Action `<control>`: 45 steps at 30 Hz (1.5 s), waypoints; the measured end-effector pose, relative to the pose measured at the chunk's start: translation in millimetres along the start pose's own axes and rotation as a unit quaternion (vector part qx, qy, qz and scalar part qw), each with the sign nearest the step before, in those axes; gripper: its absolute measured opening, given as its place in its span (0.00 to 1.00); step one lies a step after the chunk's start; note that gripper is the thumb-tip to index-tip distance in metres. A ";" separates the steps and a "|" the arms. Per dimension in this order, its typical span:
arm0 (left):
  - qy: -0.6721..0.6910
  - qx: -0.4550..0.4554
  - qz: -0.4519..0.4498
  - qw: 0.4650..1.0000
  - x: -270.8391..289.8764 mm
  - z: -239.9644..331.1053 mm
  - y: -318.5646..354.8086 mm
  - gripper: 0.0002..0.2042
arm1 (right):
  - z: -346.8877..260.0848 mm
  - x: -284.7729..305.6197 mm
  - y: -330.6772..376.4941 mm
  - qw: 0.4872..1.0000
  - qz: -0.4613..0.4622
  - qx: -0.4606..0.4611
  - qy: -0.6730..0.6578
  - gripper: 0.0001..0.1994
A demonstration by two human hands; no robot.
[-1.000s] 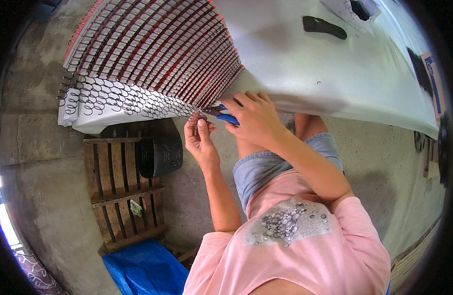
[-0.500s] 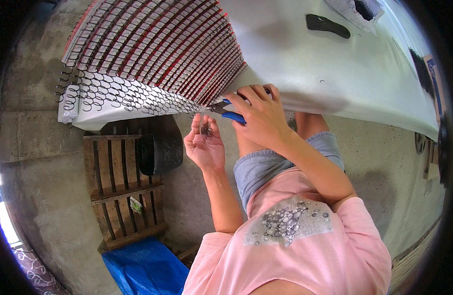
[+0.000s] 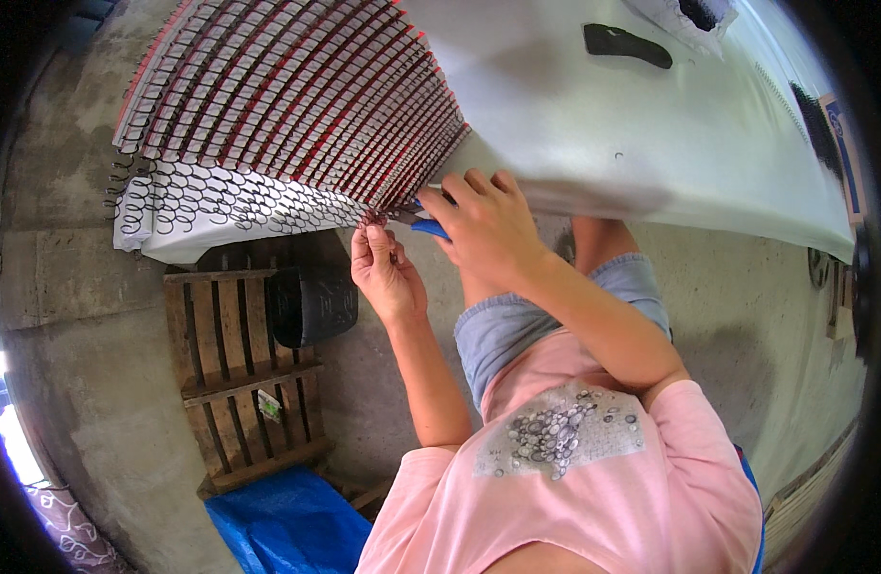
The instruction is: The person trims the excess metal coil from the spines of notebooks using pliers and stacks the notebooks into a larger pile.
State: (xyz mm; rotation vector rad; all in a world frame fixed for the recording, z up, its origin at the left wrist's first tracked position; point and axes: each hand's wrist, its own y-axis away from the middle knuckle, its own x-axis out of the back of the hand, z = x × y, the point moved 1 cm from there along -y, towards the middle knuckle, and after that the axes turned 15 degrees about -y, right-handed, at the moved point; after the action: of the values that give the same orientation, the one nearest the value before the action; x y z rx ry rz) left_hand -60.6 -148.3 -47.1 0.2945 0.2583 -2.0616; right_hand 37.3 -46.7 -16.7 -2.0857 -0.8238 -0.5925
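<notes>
A slanted rack of red and white strips carries rows of dark curved wires, and wire hooks hang from its lower edge. At the rack's near right corner, my right hand is closed round blue-handled pliers, their jaws against the lowest wires. My left hand is just below and left of the jaws. Thumb and fingertips pinch together at the wire ends, and small dark wire pieces show inside the curled fingers. What exactly the fingertips grip is too small to make out.
The rack stands on a white-covered table. A dark flat sole-shaped piece and a small loose hook lie there. Below left are a wooden pallet, a black bin and a blue sheet.
My left hand has risen and turned from an open palm holding wire pieces to a pinch at the rack's corner. The pliers have moved slightly left. The view has shifted a little.
</notes>
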 end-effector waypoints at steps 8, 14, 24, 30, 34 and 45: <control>-0.068 -0.026 0.040 0.997 -3.0 5.3 2.0 0.09 | 1.9 11.9 1.1 0.997 -0.017 -0.023 -0.074 0.16; -0.081 -0.012 0.005 0.997 -2.3 8.7 5.8 0.09 | -2.1 11.1 -3.7 0.998 0.051 0.007 -0.032 0.18; -0.019 -0.007 -0.002 1.000 -6.6 5.9 5.0 0.08 | 4.4 2.8 -4.6 0.994 -0.053 -0.049 -0.076 0.16; 0.258 0.122 -0.024 0.958 7.9 6.2 7.6 0.12 | 1.3 18.7 -5.4 0.999 0.006 -0.006 -0.051 0.19; 0.295 0.133 -0.001 0.946 4.5 12.1 2.4 0.14 | -3.8 21.0 -7.3 0.999 0.040 0.009 -0.030 0.22; 0.053 -0.032 -0.028 0.998 -1.1 16.8 -6.6 0.09 | -12.6 15.9 -12.9 0.998 0.042 0.030 0.023 0.14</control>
State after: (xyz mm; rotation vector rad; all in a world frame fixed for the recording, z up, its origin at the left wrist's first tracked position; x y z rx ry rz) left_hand -67.6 -149.3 -30.5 0.3624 0.4001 -2.0922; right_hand 37.2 -45.3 7.3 -2.0342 -0.7157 -0.5628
